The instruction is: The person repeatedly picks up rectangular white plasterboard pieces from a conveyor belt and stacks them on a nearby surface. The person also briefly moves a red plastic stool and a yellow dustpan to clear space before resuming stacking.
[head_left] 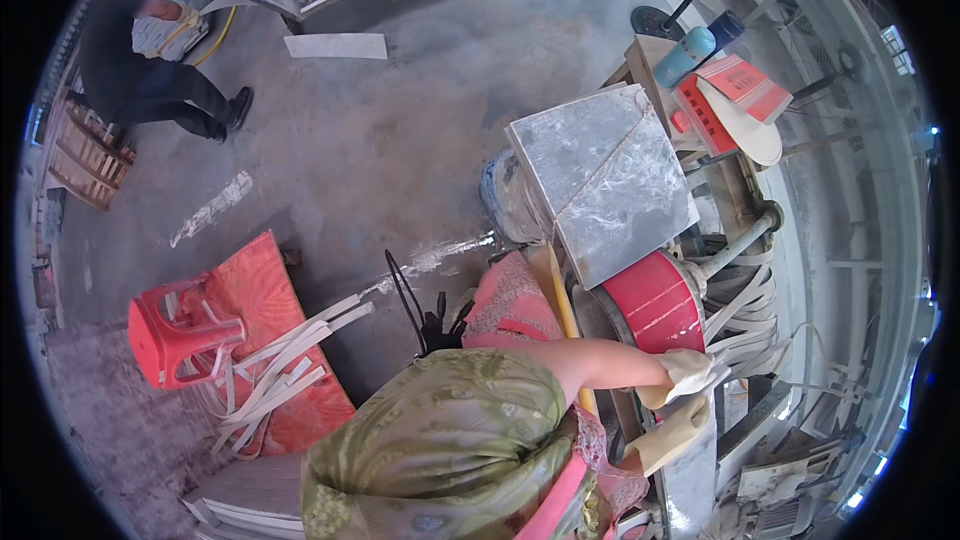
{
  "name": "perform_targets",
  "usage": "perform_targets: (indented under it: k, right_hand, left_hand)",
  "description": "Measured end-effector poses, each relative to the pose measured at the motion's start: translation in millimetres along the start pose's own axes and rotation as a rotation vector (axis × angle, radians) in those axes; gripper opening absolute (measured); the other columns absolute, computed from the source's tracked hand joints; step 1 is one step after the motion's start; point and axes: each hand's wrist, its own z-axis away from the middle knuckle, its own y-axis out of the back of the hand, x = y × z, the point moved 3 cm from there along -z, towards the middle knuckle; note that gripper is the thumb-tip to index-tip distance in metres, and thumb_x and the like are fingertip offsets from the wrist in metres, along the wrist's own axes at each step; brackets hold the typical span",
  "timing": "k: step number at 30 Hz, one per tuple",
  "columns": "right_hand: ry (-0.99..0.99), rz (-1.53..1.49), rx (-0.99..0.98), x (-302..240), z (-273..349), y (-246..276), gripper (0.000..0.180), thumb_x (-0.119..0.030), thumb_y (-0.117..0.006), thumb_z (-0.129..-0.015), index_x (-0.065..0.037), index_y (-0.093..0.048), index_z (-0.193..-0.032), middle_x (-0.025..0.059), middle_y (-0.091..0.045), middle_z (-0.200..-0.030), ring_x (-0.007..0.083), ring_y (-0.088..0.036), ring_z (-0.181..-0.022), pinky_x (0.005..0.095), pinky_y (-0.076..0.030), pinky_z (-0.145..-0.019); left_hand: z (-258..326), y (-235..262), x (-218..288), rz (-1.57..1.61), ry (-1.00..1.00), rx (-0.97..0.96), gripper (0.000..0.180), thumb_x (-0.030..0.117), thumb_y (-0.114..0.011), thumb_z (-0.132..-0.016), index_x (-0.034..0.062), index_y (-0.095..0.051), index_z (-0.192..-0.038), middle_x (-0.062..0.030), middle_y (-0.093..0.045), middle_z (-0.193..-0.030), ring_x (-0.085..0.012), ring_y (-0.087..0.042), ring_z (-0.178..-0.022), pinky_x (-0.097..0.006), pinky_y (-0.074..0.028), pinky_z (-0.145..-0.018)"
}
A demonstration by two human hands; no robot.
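Cream work gloves cover both hands, close together at the right. My left hand (690, 376) reaches past the red drum (655, 302) of a machine, and its fingers end against something pale that I cannot make out. Just below it, my right hand (672, 437) extends over a grey flat surface (690, 485), its fingers pointing toward the left hand. The fingertips of both hands are too unclear to show a grip. Pale strips (745, 310) hang in a tangle beyond the drum. A dusty square metal plate (610, 180) lies above the drum.
A red plastic stool (185, 335) and more pale strips (285, 370) rest on a red board (262, 280) to the left. A blue bottle (685, 55) and red-and-white boxes (740, 90) sit at the upper right. Another person (150, 60) stands far left near a yellow hose (222, 35).
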Motion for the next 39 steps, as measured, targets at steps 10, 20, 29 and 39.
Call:
perform_targets:
  k: [10, 20, 29, 39]
  right_hand:
    - [0.523, 0.925, 0.225, 175.3, -67.6, 1.1, 0.083, -0.064, -0.044, -0.113, 0.003, -0.046, -0.162, 0.0322, -0.055, -0.156, 0.0489, -0.055, -0.139, 0.0578, -0.044, -0.116]
    - [0.264, 0.290, 0.047, 123.0, -67.2, 58.2, 0.059, -0.038, -0.047, -0.117, 0.007, -0.056, -0.154, 0.0311, -0.061, -0.152, 0.0468, -0.059, -0.139, 0.0494, -0.048, -0.116]
    - [0.193, 0.203, 0.120, 106.2, -39.3, 64.5, 0.069, -0.048, -0.045, -0.115, 0.004, -0.049, -0.161, 0.0339, -0.055, -0.155, 0.0459, -0.056, -0.141, 0.0498, -0.045, -0.118]
    - [0.345, 0.879, 0.016, 203.5, -97.6, 58.8, 0.069, -0.043, -0.045, -0.116, 0.011, -0.048, -0.159, 0.0397, -0.057, -0.151, 0.0549, -0.056, -0.139, 0.0554, -0.044, -0.119]
  left_hand:
    - [25.4, 46.5, -6.7, 0.313, 0.148, -0.002, 0.093, 0.020, -0.085, -0.077, -0.0078, -0.046, -0.157, -0.0298, -0.072, -0.116, -0.0329, -0.079, -0.098, -0.036, -0.066, -0.077]
    - [-19.1, -19.0, 29.2, -0.008, 0.028, -0.074, 0.106, 0.024, -0.086, -0.071, -0.0062, -0.041, -0.163, -0.0385, -0.066, -0.126, -0.0346, -0.079, -0.096, -0.038, -0.066, -0.073]
    - [19.6, 68.6, 73.3, 0.244, 0.131, -0.142, 0.106, 0.025, -0.077, -0.082, -0.0095, -0.027, -0.168, -0.0330, -0.074, -0.114, -0.0357, -0.079, -0.096, -0.038, -0.066, -0.075]
    - [-27.4, -23.5, 63.8, 0.843, 0.468, 0.105, 0.091, 0.021, -0.067, -0.093, -0.0128, -0.026, -0.166, -0.0330, -0.074, -0.116, -0.0407, -0.077, -0.105, -0.046, -0.063, -0.085]
